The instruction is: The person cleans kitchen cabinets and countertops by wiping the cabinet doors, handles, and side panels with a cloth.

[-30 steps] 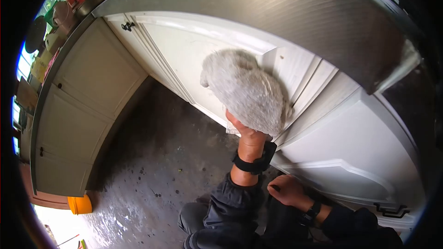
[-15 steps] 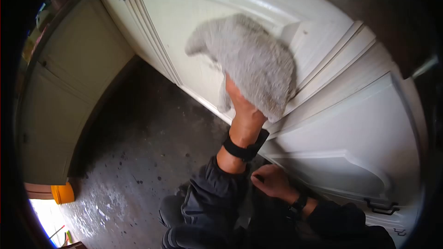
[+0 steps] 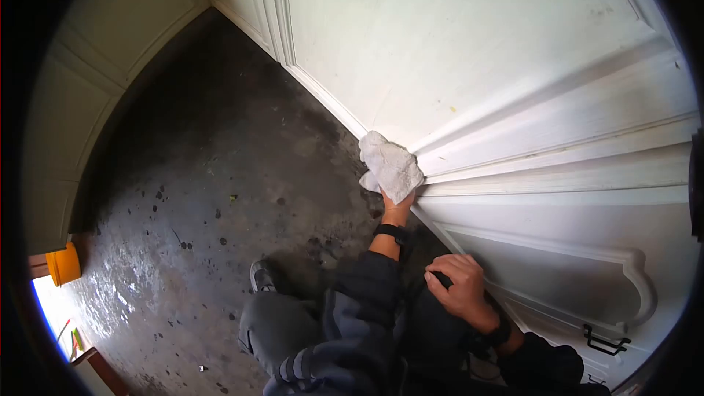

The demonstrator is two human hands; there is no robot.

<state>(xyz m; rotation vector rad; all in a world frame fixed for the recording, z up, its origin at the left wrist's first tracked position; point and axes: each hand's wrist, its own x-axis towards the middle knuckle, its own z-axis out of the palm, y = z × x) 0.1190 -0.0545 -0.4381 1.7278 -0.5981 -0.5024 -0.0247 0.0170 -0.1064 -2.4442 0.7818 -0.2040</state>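
My left hand [image 3: 397,207] is mostly hidden under a light grey cloth [image 3: 391,165], its fingers closed on it. The cloth lies bunched against the bottom corner of a white cabinet door [image 3: 469,51], just above the floor. Off to the right, my right hand [image 3: 458,287] is curled near my knee, in front of the lower drawer panels. Something dark shows between its thumb and fingers, too unclear to name. Both wrists wear black bands.
The dark floor [image 3: 286,176] is spotted and wet-looking at left. A yellow container [image 3: 64,265] stands by the far-left cabinet [image 3: 110,51]. A black drawer handle [image 3: 605,340] sticks out at lower right. My shoe [image 3: 262,276] is on the floor.
My left hand has carried the cloth down from the middle of the door panel to its bottom edge. The view has tilted lower; my right hand remains curled.
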